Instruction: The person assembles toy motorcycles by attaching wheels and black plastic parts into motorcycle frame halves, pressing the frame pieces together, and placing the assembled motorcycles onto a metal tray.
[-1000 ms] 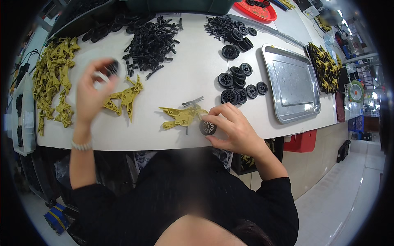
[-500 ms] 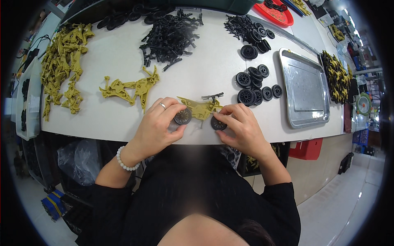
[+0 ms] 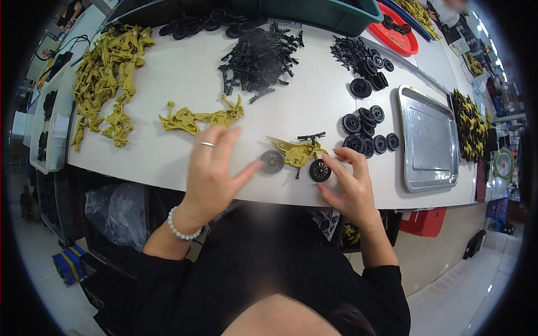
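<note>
A yellow toy motorbike with a black handlebar is on the white table in front of me. Its rear wheel looks greyed by blur, while the spokes of the front wheel show sharply. My left hand, wearing a ring, is spread and slightly blurred, its thumb close to the rear wheel. At the front wheel's right edge is my right hand, fingers and thumb apart around that edge; whether they touch it is hard to tell. Two joined-looking yellow frames lie beyond my left hand.
Yellow parts are heaped at the left, black handlebar pieces at the back middle. Loose black wheels sit left of a metal tray. A green bin and a red dish stand at the back.
My left hand has let go of the rear wheel and drawn off to the left, opening. My right fingers have loosened from around the front wheel. The view has shifted slightly.
</note>
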{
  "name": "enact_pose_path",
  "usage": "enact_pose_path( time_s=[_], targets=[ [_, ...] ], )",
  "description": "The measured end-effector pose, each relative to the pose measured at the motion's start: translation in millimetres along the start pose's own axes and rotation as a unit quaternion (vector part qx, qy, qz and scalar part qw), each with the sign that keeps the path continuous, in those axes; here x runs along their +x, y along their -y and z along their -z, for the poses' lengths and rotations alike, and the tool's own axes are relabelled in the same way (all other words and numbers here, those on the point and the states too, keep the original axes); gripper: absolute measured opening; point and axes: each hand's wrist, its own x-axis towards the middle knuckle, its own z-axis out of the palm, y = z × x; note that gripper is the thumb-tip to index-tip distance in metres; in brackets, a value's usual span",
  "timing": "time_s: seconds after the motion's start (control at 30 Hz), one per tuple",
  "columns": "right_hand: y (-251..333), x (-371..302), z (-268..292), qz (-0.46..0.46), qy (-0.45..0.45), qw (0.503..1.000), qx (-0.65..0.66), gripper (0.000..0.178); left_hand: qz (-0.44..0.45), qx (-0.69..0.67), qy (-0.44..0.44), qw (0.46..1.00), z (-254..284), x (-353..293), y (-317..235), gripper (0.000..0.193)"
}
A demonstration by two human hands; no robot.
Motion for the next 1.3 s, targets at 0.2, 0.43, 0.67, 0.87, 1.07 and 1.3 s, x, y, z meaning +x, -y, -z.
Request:
enact_pose_path(
  time_s=[0.2, 0.43, 0.67, 0.87, 1.07, 1.3],
  targets=[
    [2, 0, 0, -0.006, -0.055, 0.998, 0.011, 0.049, 0.077, 0.201, -0.007, 0.977, 1, -5, 32, 0.035],
    [5, 17, 1, 0.039, -0.096, 0.993, 0.062, 0.05, 0.219, -0.285, 0.003, 0.933, 27, 6, 29, 0.027],
    [23, 49, 14, 0.086, -0.044, 0.988, 0.123, 0.051, 0.26, -0.528, 0.235, 0.774, 15, 37, -3, 0.027],
    [6, 30, 3, -0.042, -0.08, 0.984, 0.156, 0.05, 0.102, -0.363, 0.225, 0.898, -6, 44, -15, 0.034],
    [6, 16, -14, -0.087, -0.103, 0.985, 0.107, 0.048, -0.127, -0.119, 0.073, 0.982, -22, 39, -10, 0.037],
    [2, 14, -21, -0.056, -0.1, 0.993, 0.017, 0.049, -0.131, -0.108, 0.1, 0.98, -25, 38, -2, 0.034]
  ],
)
